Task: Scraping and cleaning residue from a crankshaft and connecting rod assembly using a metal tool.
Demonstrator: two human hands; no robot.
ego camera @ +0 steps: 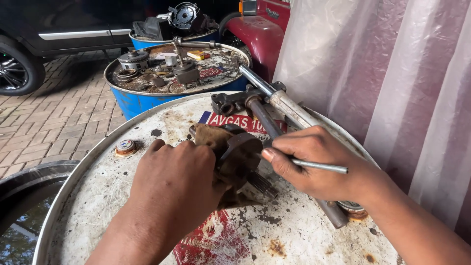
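While the left hand (171, 181) grips the rusty joint part (235, 159) on the white drum lid (98, 196), the right hand (306, 162) pinches a thin rod (319, 166) into it. Looks mid-job to me; the long shafts (274, 105) behind the lid's centre sit untouched.

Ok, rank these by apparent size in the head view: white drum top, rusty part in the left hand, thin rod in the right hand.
1. White drum top
2. Rusty part, in the left hand
3. Thin rod, in the right hand
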